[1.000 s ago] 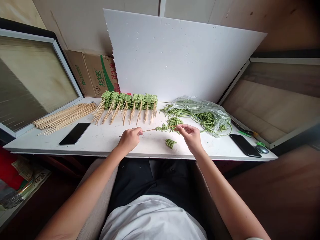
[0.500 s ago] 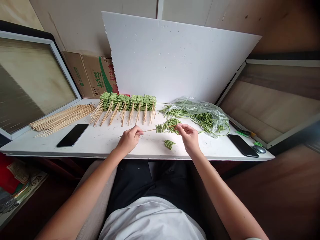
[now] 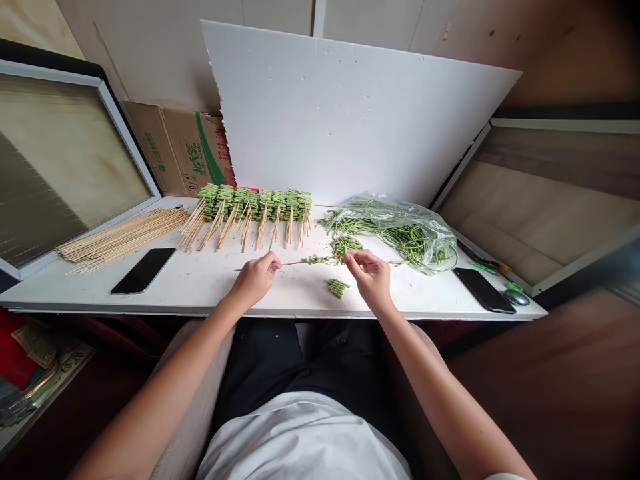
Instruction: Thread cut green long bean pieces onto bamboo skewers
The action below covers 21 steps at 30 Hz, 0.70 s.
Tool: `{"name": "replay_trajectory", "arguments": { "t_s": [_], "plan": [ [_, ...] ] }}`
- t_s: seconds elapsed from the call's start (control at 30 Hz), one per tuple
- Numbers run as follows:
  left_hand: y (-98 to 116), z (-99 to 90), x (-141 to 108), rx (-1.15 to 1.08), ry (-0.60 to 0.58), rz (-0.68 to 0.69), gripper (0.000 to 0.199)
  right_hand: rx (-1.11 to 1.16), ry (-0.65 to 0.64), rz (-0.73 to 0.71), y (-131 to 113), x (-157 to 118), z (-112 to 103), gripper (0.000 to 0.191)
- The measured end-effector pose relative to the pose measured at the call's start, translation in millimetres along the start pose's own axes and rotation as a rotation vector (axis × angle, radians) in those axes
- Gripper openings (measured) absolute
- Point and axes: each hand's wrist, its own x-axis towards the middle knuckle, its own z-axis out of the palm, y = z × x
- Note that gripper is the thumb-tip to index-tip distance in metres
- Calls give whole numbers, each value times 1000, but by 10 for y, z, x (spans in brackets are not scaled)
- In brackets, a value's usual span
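Head view, person seated at a long white bench (image 3: 200,290). Left hand (image 3: 255,280) in a narrow pinch on a thin bamboo skewer (image 3: 293,263), near its blunt end, skewer lying roughly level just above the bench. Right hand (image 3: 370,280) in a narrow pinch at the skewer's far tip, fingertips (image 3: 349,259) on a folded green bean strand (image 3: 317,260), which is threaded in zigzag along the skewer's outer part. Just beyond the right hand, a loose heap of green yardlong beans (image 3: 346,245). Just below the skewer, a small bundle of short green bean pieces (image 3: 339,288) on the bench. Right of that, a clear plastic bag of long green beans (image 3: 395,230). Far side of bench, a row of finished green bean skewers (image 3: 255,203), sticks pointing toward the person. Left, a pile of bare bamboo skewers (image 3: 123,239) beside a black smartphone (image 3: 143,271). Right, a second black smartphone (image 3: 484,291). Behind, a white foam board (image 3: 350,113) leans against the wall
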Motion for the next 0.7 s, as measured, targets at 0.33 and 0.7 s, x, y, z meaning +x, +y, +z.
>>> {"name": "replay_trajectory", "arguments": {
  "t_s": [0.33,0.7],
  "plan": [
    [8,-66,22,89,5,8,27,90,-14,-6,-49,-56,58,32],
    [-62,-19,2,79,69,52,35,-18,11,-126,-71,-135,128,27]
  ]
}}
